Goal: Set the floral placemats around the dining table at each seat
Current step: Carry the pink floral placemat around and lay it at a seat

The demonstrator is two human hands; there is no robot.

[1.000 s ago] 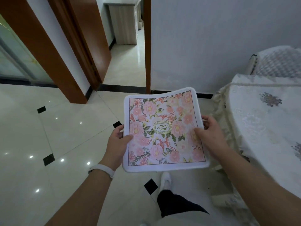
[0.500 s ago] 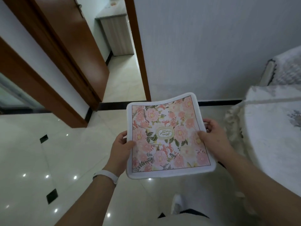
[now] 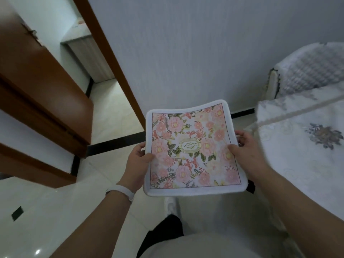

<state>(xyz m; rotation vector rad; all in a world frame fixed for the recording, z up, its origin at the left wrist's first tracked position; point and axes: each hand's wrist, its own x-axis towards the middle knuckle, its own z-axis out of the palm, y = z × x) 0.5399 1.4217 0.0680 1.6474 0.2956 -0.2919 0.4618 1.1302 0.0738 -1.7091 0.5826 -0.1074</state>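
Note:
A square floral placemat (image 3: pixel 193 151) with pink flowers, a white border and a gold oval label is held flat in front of me, above the floor. My left hand (image 3: pixel 136 161) grips its left edge, thumb on top. My right hand (image 3: pixel 245 148) grips its right edge, thumb on the print and fingers underneath. The dining table (image 3: pixel 301 157), covered in a white embroidered cloth, lies to the right, close to the mat's right edge.
A chair (image 3: pixel 305 71) with a checked white cover stands behind the table against the grey wall. A brown door frame (image 3: pixel 109 58) and an open doorway are at the left. Glossy tiled floor (image 3: pixel 46 211) spreads below, with my white shoe (image 3: pixel 171 205) under the mat.
The view has swung right and tilted, bringing more of the table into sight. Both hands keep the same grip on the placemat, which has drifted slightly right and down in the frame.

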